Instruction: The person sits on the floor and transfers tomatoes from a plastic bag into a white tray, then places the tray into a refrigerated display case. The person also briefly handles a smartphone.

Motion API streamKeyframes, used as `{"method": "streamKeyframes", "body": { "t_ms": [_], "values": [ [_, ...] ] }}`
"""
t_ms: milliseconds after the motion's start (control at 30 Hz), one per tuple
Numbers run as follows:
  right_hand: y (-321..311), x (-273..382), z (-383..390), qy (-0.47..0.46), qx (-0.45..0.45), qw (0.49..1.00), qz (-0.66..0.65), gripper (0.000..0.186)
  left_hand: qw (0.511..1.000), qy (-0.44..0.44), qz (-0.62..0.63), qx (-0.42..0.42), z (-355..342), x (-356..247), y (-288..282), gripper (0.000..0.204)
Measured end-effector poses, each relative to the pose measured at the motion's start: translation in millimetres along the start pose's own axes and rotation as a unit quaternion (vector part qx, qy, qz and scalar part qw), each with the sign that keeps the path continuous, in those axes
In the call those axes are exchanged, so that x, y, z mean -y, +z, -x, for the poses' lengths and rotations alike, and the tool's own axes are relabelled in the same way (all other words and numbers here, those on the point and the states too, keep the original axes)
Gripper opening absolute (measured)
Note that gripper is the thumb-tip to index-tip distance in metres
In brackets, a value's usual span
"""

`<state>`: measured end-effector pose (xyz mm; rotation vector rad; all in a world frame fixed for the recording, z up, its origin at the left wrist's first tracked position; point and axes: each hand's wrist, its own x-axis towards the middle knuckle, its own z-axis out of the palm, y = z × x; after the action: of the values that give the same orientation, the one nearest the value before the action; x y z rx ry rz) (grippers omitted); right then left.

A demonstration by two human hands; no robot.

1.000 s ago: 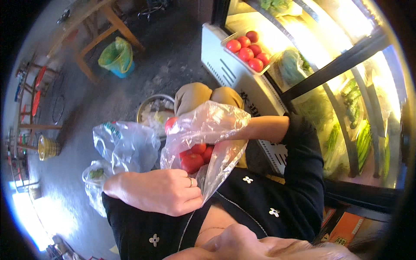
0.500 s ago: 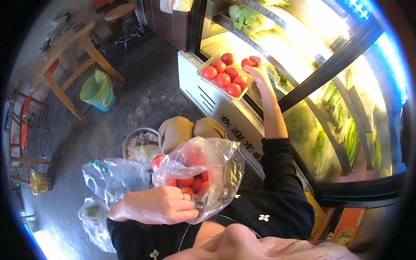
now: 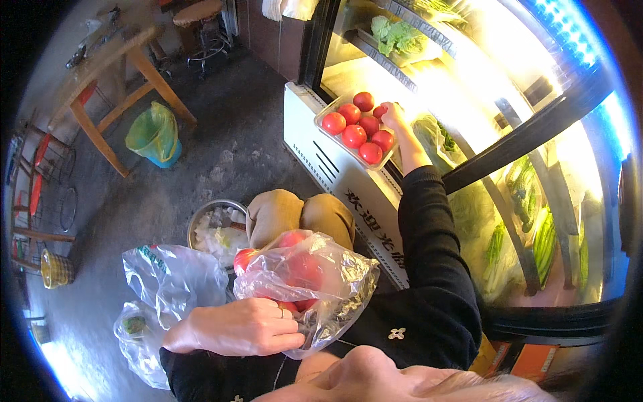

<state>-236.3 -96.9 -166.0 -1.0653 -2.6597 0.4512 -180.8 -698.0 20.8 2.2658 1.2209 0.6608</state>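
Note:
Low in the picture, my left hand (image 3: 248,325) grips the edge of a clear plastic bag (image 3: 341,295) of tomatoes (image 3: 301,271) resting over my lap. My right hand (image 3: 395,115) reaches up to a shallow tray (image 3: 319,134) of red tomatoes in the lit display fridge, its fingers closed on a tomato (image 3: 380,111) at the tray's back right corner. Two more plastic bags (image 3: 174,275) lie left of my left hand, the lower (image 3: 134,342) holding something green. A metal bowl (image 3: 197,223) with pale contents stands beside my knees (image 3: 274,214).
The glass fridge (image 3: 300,137) fills the right, with leafy greens (image 3: 395,37) and long green vegetables (image 3: 542,238) on racks. A wooden table (image 3: 154,87) and stool (image 3: 197,13) stand at upper left. A lined bin (image 3: 151,134) and a yellow basket (image 3: 53,268) are on the floor.
My right hand has left the bag and reached up to the fridge tray with a tomato, now lowered into its corner. My left hand stays on the bag, whose top has slumped over the tomatoes.

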Motion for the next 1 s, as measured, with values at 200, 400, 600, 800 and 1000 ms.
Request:
{"method": "streamKeyframes", "body": {
  "t_ms": [200, 400, 600, 800, 1000],
  "values": [
    [-12.2, -79.0, -26.7, 0.039, -0.226, 0.969, -0.094, 0.048, 0.996, 0.083, -0.033, 0.009, -2.4, 12.4, -2.5, 0.028],
    [-125.3, 164.6, 158.6, -0.263, 0.067, 0.741, -0.614, 0.027, 0.996, 0.008, -0.084, -0.030, 4.4, -27.2, 5.4, 0.029],
    [-218.6, 233.2, 371.0, -0.635, 0.342, 0.687, -0.086, 0.028, 0.989, 0.035, -0.143, -0.007, 3.5, -50.5, 0.7, 0.021],
    [-53.2, 186.8, 395.0, -0.713, 0.135, 0.685, 0.063, 0.031, 0.992, 0.043, -0.122, 0.006, 0.8, -74.6, 10.0, 0.020],
    [-15.5, 217.6, 379.6, -0.694, 0.096, 0.703, 0.123, 0.029, 0.982, 0.056, -0.177, -0.017, 1.5, -71.4, 29.2, 0.021]
  ]
}}
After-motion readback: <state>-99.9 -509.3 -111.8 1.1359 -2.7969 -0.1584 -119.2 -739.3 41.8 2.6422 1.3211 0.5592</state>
